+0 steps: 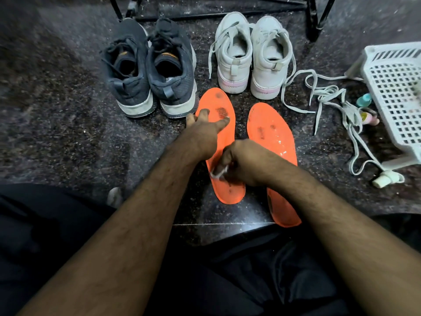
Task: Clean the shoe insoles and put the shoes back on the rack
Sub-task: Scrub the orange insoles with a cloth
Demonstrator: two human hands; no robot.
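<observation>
Two orange insoles lie side by side on a dark speckled stone floor point(68, 137) in front of a seated person, whose bare forearms reach in from the bottom of the view. At far left stands a pair of dark grey sneakers point(150, 69), heels toward the camera, laces loose. Just beside their heels begins the left insole point(230, 192), its toe end marked with dark smudges. The left hand point(202, 135) lies flat on that insole's upper half, fingers spread and pressing it to the floor. The right hand point(243, 165) is closed over the same insole's middle, its fingers pinching a small white item, possibly a wipe or cotton pad point(218, 173); blur makes it hard to identify. The right insole point(271, 135) rests close alongside, not touching, flecked with white spots along its outer edge. Behind the insoles stands a pair of white high-top sneakers point(252, 58) with pink-lined soles. The black metal legs of a rack point(312, 19) rise beyond the shoes. Loose white laces point(330, 96) trail across the floor to the right, near small bottles point(366, 110) and a white plastic basket point(396, 96) tipped at the frame's edge.
</observation>
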